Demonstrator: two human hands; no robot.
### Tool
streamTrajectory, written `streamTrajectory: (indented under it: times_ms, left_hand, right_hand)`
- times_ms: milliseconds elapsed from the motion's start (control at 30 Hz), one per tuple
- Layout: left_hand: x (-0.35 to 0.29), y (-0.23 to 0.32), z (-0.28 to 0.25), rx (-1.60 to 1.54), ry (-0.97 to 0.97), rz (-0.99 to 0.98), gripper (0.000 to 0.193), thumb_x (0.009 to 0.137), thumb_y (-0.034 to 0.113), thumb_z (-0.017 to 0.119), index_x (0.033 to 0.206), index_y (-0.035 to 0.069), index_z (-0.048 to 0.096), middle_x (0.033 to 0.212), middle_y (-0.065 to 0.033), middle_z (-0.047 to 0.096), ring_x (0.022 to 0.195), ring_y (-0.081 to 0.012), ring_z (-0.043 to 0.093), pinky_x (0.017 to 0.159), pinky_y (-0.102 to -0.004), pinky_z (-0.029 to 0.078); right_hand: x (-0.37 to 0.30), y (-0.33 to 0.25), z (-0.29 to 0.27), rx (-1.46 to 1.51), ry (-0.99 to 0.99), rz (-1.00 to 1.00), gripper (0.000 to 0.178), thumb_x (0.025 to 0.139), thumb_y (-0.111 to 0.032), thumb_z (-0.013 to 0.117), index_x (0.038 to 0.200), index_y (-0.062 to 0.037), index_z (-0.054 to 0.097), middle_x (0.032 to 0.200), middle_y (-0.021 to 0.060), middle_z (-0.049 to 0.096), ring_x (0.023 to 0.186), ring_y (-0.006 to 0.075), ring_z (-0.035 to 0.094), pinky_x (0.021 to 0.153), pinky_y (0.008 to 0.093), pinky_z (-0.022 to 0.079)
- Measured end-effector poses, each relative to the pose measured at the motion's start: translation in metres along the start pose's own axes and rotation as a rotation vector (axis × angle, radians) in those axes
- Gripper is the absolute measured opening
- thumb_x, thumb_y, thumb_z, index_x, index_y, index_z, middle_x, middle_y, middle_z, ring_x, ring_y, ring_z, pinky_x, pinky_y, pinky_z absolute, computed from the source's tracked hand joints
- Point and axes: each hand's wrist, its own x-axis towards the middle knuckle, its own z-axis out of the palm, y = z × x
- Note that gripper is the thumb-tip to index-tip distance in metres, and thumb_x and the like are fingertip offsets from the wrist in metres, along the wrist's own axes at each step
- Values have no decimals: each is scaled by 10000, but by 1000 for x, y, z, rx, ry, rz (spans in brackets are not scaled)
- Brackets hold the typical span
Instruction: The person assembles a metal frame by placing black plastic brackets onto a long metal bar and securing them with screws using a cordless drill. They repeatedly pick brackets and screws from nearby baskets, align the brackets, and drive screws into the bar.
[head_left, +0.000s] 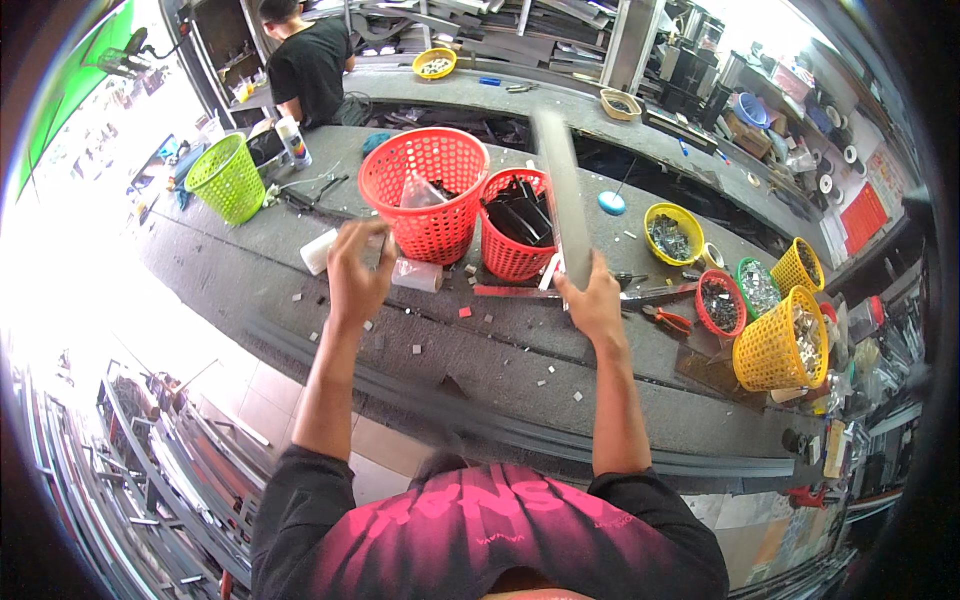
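My right hand is wrapped round the near end of a long grey metal bar, which stands up and away from me, its far end blurred. Just left of it is a red basket of black plastic pieces. My left hand is raised over the bench with its fingers bent together in a pinch; anything between them is too small to make out. Beside that hand lie a white roll and a clear plastic roll. A larger red basket, with a plastic bag inside, stands just beyond.
The grey workbench carries scattered small chips. Red-handled pliers, a yellow bowl and a yellow basket of small parts are at right. A green basket stands left. Another person is at far left.
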Motion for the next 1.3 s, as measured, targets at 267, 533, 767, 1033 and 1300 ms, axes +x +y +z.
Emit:
streamTrajectory:
  times_ms: [267, 533, 767, 1033, 1300]
  left_hand:
    - [180, -77, 128, 143, -865, 182, 428, 983, 222, 838, 1393, 105, 812, 1334, -184, 844, 1266, -374, 798, 1113, -497, 617]
    - [197, -161, 188, 622, -1675, 167, 683, 942, 441, 870, 1554, 157, 767, 1507, -122, 801, 1350, -289, 771, 1141, -526, 612]
    - [192, -168, 162, 401, -1486, 349, 609, 960, 612, 822, 1275, 95, 889, 1289, -210, 864, 1118, -302, 827, 1029, -451, 640]
    - [161, -119, 67, 382, -1085, 19, 525, 1062, 526, 598, 1301, 172, 904, 1344, -138, 866, 1256, -281, 834, 1092, -459, 633]
    - [146, -102, 54, 213, -841, 50, 520, 1071, 532, 601, 1068, 127, 928, 1095, -159, 889, 1053, -364, 861, 931, -510, 656]
  right_hand:
    - [-21, 3, 5, -183, 139, 6, 1044, 1035, -600, 841, 1741, 57, 443, 1425, 323, 772, 1351, 494, 743, 1186, 536, 554]
    - [-72, -88, 6, 6, 327, -57, 593, 1145, -447, 739, 1588, -61, 656, 1380, 165, 799, 1351, 277, 722, 1161, 531, 529]
    - [66, -204, 111, 5, -112, -611, 252, 1140, -130, 667, 1306, 22, 780, 1272, 230, 811, 1239, 411, 786, 1091, 485, 594]
    - [290, -142, 266, -1087, -895, -363, 399, 940, -240, 772, 1292, -67, 847, 1211, 264, 850, 1160, 436, 827, 1018, 551, 647]
    - [269, -90, 299, -1158, -899, -323, 406, 928, -256, 788, 1283, -66, 847, 1173, 254, 857, 1109, 419, 839, 976, 543, 656]
